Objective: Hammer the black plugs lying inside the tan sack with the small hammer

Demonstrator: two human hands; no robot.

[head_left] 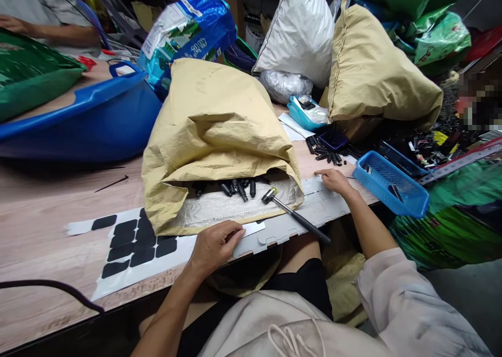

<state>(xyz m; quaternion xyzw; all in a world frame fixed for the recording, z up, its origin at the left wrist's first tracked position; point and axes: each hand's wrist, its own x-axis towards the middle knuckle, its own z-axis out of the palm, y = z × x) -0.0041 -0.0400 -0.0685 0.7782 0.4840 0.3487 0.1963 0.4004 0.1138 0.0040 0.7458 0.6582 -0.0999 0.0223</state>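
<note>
The left hand (pixel 219 244) rests at the near edge of the tabletop (pixel 47 200), over the sticker sheet (pixel 117 283), fingers curled and thumb laid against the index finger. Whether they pinch the sheet, I cannot tell; the hand seems placed to keep it flat. The sheet runs left along that edge, its black rounded-square stickers (pixel 143 256) uppermost, with 1 part tucked under the kraft-paper bag (pixel 223 111), whose weight probably helps pin it.

The bag's mouth faces the near edge, likely so that the black plastic tubes (pixel 252 188) on its silvery lining stay within reach. The 2-faced mallet (pixel 290 211) has its head on that lining and its grip jutting past the near edge, which seems handy for grabbing.

The right hand (pixel 333 182) lies loose and holds nothing visible, index finger extended, on the pale cardboard strip (pixel 309 213) towards the tabletop's right end. More black tubes (pixel 327 153) lie just beyond it; the blue plastic basket (pixel 392 184) sits at the right end.
</note>
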